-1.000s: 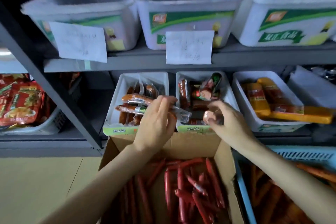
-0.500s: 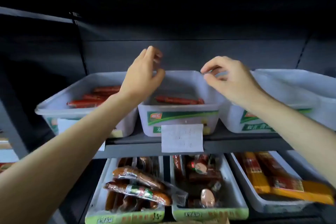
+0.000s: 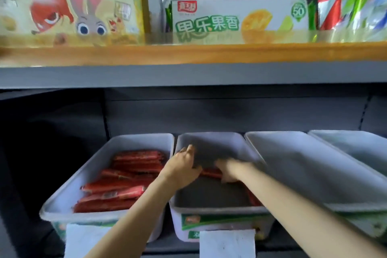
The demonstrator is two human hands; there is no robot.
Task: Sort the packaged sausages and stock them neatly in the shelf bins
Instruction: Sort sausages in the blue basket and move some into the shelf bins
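Sausages (image 3: 117,184) in red packs lay stacked in the left bin (image 3: 69,201), long axes running left to right. More red sausages (image 3: 211,173) lay in the middle bin (image 3: 209,211), showing between the two hands and along its right wall. Left hand (image 3: 182,166) reached over the left wall of the middle bin, palm down, fingers pointing toward the far end; whether they held anything could not be told, since blur and shadow hid the fingertips. Right hand (image 3: 230,170) was inside the same bin, just right of the visible packs and apparently touching them; motion blur hid its fingers, so their state could not be told either. Both forearms entered from the near edge and converged on the bin. The packs lay between the hands, long axis crosswise to the fingers, neither hand clearly nearer. Judgement: the step in hand was laying or straightening packs in the middle bin. The right bin (image 3: 314,174) showed nothing inside.
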